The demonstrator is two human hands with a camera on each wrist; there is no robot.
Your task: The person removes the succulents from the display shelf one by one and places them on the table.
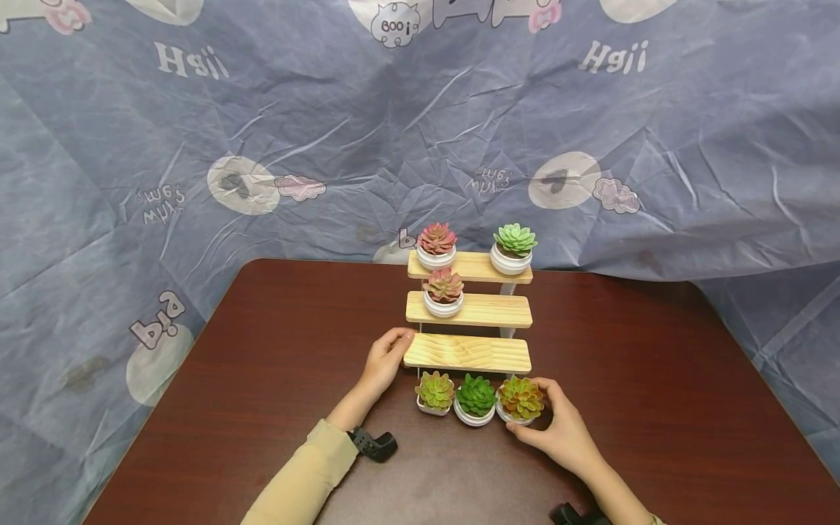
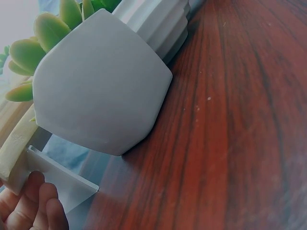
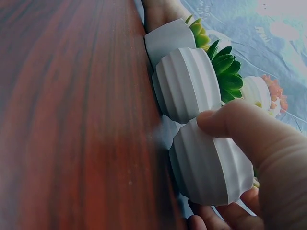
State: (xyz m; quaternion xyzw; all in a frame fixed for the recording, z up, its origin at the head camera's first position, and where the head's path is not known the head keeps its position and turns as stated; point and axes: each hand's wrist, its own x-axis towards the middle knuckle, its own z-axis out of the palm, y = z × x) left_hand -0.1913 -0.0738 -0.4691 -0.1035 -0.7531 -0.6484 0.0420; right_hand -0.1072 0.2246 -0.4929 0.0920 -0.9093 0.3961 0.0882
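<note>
My right hand (image 1: 558,430) grips the white ribbed pot (image 3: 211,165) of an orange-green succulent (image 1: 521,397), thumb on the near side and fingers round the far side. That pot stands on the table at the right end of a row. Beside it are a dark green succulent (image 1: 476,394) in a ribbed pot and a yellow-green succulent (image 1: 436,391) in an angular white pot (image 2: 100,86). My left hand (image 1: 387,357) holds the left end of the lowest board of a wooden tiered shelf (image 1: 467,353), its curled fingers (image 2: 36,191) against a clear side support.
On the top board stand a red succulent (image 1: 437,240) at left and a pale green succulent (image 1: 515,240) at right. The middle board bears a pinkish succulent (image 1: 444,286) at left. A blue-grey printed cloth (image 1: 394,146) hangs behind the dark wooden table (image 1: 295,313).
</note>
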